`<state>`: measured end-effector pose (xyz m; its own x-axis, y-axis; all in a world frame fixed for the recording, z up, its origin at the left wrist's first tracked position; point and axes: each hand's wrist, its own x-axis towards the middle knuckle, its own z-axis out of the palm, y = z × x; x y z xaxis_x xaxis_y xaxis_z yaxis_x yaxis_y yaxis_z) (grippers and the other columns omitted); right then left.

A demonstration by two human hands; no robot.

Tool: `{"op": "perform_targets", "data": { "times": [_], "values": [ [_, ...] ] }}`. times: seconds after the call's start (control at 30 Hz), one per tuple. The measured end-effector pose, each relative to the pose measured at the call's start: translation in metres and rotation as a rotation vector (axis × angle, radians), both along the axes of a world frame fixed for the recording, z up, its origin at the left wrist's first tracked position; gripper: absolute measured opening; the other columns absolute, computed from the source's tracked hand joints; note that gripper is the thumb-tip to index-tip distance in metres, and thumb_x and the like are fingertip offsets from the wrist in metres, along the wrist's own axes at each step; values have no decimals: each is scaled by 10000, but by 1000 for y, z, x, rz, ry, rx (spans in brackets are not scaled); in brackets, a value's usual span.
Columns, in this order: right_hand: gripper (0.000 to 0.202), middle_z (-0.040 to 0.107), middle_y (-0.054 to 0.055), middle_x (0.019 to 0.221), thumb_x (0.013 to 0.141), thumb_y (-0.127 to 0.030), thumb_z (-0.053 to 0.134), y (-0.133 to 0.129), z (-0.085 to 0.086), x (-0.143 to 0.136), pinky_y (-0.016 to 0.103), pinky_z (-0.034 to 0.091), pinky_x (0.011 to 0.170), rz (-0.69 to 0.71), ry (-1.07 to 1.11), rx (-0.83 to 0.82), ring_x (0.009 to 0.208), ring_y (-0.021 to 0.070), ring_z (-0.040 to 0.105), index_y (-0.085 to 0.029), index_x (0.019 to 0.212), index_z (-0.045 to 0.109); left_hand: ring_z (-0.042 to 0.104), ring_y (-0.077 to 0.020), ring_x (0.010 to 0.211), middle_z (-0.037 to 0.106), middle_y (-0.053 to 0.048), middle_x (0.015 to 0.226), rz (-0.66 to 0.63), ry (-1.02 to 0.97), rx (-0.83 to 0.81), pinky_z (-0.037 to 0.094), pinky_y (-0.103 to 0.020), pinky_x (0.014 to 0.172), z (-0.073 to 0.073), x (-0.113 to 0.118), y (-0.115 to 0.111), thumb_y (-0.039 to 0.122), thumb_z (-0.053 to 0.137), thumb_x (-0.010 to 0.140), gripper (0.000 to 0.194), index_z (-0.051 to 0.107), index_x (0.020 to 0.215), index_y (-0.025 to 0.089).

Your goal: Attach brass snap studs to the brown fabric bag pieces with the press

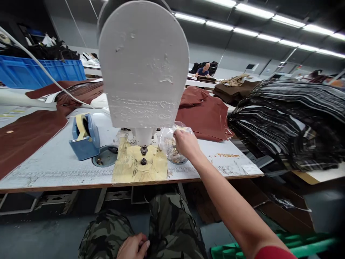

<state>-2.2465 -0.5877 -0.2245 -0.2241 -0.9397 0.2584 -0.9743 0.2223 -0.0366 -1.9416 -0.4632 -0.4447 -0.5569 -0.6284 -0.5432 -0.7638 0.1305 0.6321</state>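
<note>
My right hand (pixel 185 144) reaches out over the table and pinches the clear plastic bag (pixel 167 138), which has small gold-coloured metal pieces in it. This bag sits at a round dish (pixel 181 162) set in the tabletop. My left hand (pixel 133 247) lies low on my lap with its fingers curled; whatever may be inside them is hidden. Straight ahead stands a grey press machine (pixel 144 68). Its upper die (pixel 143 150) is just above the lower die (pixel 143 161), on a base covered with yellow tape (pixel 126 169).
Left of the press are a blue tape dispenser (pixel 86 140) and another round dish (pixel 107 160). Brown fabric (pixel 32 133) lies at the left, and more brown fabric pieces (pixel 205 115) behind the bag. Stacked dark cloth (pixel 285 118) rises at right. A person (pixel 203 71) works far back.
</note>
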Motion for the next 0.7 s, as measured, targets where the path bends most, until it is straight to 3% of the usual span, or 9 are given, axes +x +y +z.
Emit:
{"op": "perform_targets", "data": {
  "times": [0.07,0.13,0.23,0.33,0.5,0.6,0.7],
  "values": [
    [362,706,163,1122,1010,-301,383,19,1,23,407,486,852,83,-193,-226,984,284,654,-172,1178,677,705,-221,975,774,-27,902,20,22,6,462,-235,792,0,1,2,403,489,944,257,709,935,270],
    [274,732,99,1047,969,-366,511,31,-7,51,397,528,800,203,-595,-377,894,245,664,-235,1093,717,701,-219,989,770,-25,898,44,22,0,462,-234,800,-1,1,3,402,500,939,249,705,916,263],
    [223,740,43,875,811,-362,722,31,-30,90,336,562,642,228,-1264,-316,735,195,674,-229,989,735,699,-228,990,764,-39,898,80,21,-12,462,-236,794,-2,2,5,393,498,941,249,698,913,248],
    [317,725,13,789,661,-306,837,20,-44,115,281,571,618,149,-1729,-292,726,178,707,-188,927,710,706,-246,943,769,-56,953,60,57,58,458,-247,745,-4,6,5,437,477,953,274,699,936,278],
    [345,749,25,795,586,-150,868,19,-37,123,274,614,745,82,-2112,-317,811,195,756,-150,883,693,713,-231,903,771,-52,930,71,94,85,461,-242,733,-2,10,4,425,443,968,294,693,938,273],
    [335,766,55,878,649,-84,805,29,-30,126,260,618,819,15,-2304,-265,920,207,758,-136,958,687,719,-213,914,772,-45,892,69,84,52,470,-229,757,1,6,6,401,431,971,303,692,931,253],
    [280,772,70,932,720,-111,760,39,-30,136,225,605,853,-21,-2424,-327,985,182,743,-140,988,686,724,-206,908,775,-39,881,26,52,36,479,-223,769,0,1,5,423,456,960,299,697,928,248]
  ]
}}
